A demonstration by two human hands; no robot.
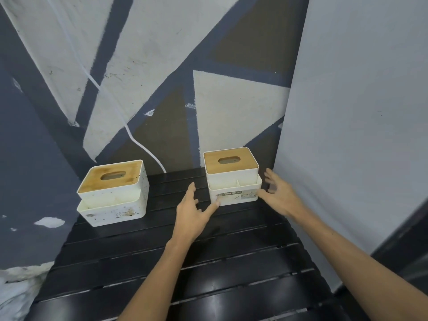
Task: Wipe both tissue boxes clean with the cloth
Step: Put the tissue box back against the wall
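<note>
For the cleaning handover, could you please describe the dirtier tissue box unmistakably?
On the black slatted table against the painted wall stand two white boxes with wooden lids. It is the left tissue box, away from both hands, its white sides speckled with brown stains and bearing no printed label.

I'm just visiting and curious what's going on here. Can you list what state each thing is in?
Left white tissue box with wooden lid: lid on, stained, untouched.
Right white tissue box with wooden lid: lid on, cleaner, labelled.
Left hand: open, thumb at right box.
Right hand: open, beside right box.
Black slatted table: bears both boxes.
</note>
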